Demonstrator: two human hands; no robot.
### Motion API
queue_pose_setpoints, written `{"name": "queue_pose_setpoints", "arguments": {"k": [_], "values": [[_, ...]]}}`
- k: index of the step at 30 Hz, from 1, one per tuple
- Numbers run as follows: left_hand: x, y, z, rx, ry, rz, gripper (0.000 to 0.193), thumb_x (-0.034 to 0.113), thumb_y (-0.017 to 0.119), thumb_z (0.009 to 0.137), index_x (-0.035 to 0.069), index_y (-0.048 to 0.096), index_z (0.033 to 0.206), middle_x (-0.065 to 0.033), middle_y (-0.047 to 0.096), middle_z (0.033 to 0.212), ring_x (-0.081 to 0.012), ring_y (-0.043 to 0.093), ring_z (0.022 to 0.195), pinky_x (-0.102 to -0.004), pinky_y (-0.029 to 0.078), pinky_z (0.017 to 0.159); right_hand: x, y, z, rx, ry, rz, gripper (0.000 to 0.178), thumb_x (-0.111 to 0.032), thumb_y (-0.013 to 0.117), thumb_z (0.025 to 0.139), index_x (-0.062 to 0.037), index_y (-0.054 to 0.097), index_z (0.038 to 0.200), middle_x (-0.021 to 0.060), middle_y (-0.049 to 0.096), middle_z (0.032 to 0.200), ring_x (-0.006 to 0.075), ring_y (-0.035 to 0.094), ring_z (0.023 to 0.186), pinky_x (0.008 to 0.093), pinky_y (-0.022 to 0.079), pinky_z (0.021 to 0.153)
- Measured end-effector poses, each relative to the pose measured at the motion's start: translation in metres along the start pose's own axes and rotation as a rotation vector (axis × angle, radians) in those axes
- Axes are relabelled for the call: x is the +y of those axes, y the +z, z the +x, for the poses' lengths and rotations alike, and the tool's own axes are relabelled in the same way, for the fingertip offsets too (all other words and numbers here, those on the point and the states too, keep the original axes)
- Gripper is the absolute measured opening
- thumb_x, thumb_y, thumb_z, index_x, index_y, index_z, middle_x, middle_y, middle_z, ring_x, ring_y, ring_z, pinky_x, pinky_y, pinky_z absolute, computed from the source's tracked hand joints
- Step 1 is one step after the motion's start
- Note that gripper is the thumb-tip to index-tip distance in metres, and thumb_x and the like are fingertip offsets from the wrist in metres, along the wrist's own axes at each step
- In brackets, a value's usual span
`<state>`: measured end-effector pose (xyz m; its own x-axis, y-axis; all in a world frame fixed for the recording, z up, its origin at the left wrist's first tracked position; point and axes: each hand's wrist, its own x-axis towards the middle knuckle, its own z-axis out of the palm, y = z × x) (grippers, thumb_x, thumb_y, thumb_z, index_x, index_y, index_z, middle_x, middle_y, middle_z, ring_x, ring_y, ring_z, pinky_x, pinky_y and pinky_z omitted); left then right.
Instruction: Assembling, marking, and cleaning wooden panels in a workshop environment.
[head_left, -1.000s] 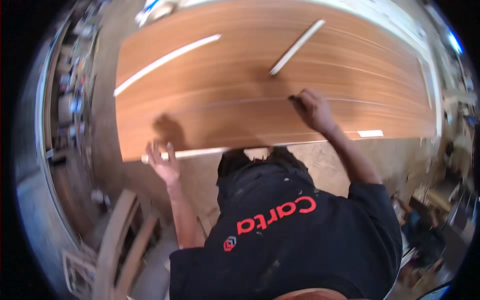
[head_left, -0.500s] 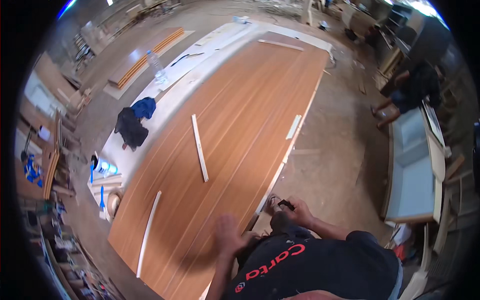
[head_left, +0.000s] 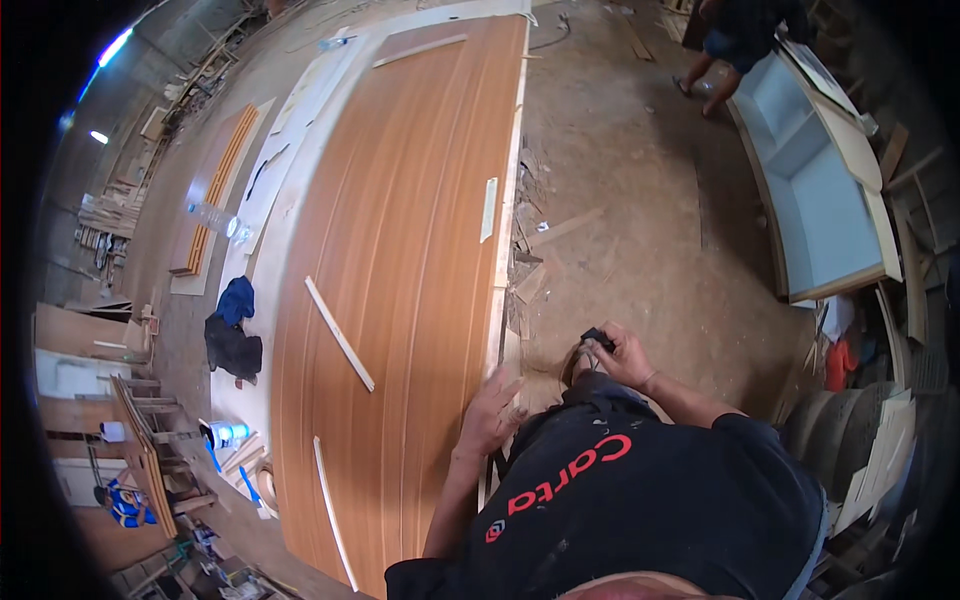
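Note:
A long brown wood-grain panel (head_left: 420, 300) lies lengthwise in front of me on a white sheet. My left hand (head_left: 488, 415) is at the panel's right edge, fingers extended and apart, with nothing visible in it. Whether it touches the edge is unclear. Off the right side of the panel, in front of my body, my right hand (head_left: 624, 356) closes on a small black object (head_left: 598, 338) whose kind I cannot make out. Thin pale wooden strips (head_left: 340, 335) lie on the panel, one of them near its right edge.
Left of the panel are dark cloths (head_left: 234, 340), a clear plastic bottle (head_left: 220, 222), a can (head_left: 228, 434) and a tape roll (head_left: 266, 482). Stacked boards (head_left: 215, 190) lie farther left. A white-lined cabinet carcass (head_left: 815, 185) stands right, with another person (head_left: 735, 45) beside it. Wood scraps litter the floor.
The view has swung, so the panel now runs more upright in the picture. My left hand has gone from over the panel to its right edge. My right hand keeps the black object.

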<state>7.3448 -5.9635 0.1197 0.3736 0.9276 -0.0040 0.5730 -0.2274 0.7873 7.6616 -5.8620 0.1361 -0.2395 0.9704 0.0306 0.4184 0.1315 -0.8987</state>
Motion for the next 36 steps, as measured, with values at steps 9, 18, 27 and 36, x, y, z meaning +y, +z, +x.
{"name": "queue_pose_setpoints", "arguments": {"k": [9, 18, 27, 36], "values": [[-0.098, -0.064, 0.114, 0.542, -1.05, 0.734, 0.08, 0.055, 0.045, 0.104, -0.004, 0.033, 0.157, -0.0327, 0.032, 0.161, -0.0499, 0.029, 0.15, -0.0562, 0.025, 0.122, 0.068, -0.092, 0.05, 0.15, 0.016, -0.063, 0.007, -0.007, 0.067, 0.094, -0.0008, 0.064, 0.092, 0.0062, 0.059, 0.081, 0.0182, 0.051, 0.068, 0.0305, 0.044, 0.063], [-0.101, -0.042, 0.203, 0.215, -0.306, 0.359, 0.078, 0.054, 0.04, 0.105, 0.004, 0.028, 0.163, -0.0254, 0.021, 0.169, -0.0444, 0.017, 0.157, -0.0595, 0.013, 0.126, 0.128, -0.176, 0.035, 0.456, 0.332, 0.022, 0.01, -0.01, 0.067, 0.096, -0.0007, 0.066, 0.093, 0.003, 0.06, 0.074, 0.0138, 0.05, 0.063, 0.0284, 0.044, 0.06], [-0.147, -0.078, 0.26, 0.468, -0.969, 0.825, 0.09, 0.069, 0.037, 0.102, 0.005, 0.021, 0.165, -0.0209, 0.016, 0.172, -0.0416, 0.016, 0.158, -0.0618, 0.014, 0.124, 0.142, -0.179, 0.019, 0.511, 0.477, -0.006, 0.017, -0.015, 0.066, 0.098, 0.0, 0.065, 0.09, 0.0033, 0.061, 0.071, 0.0124, 0.051, 0.063, 0.0276, 0.045, 0.06], [-0.185, -0.126, 0.319, 0.498, -1.175, 0.771, 0.104, 0.081, 0.03, 0.097, 0.005, 0.013, 0.166, -0.0205, 0.012, 0.172, -0.0412, 0.011, 0.159, -0.0663, 0.012, 0.123, 0.178, -0.187, 0.084, 0.45, 0.548, 0.018, 0.019, -0.016, 0.066, 0.098, -0.0003, 0.065, 0.089, 0.0032, 0.061, 0.071, 0.013, 0.051, 0.063, 0.0285, 0.046, 0.06]]}}
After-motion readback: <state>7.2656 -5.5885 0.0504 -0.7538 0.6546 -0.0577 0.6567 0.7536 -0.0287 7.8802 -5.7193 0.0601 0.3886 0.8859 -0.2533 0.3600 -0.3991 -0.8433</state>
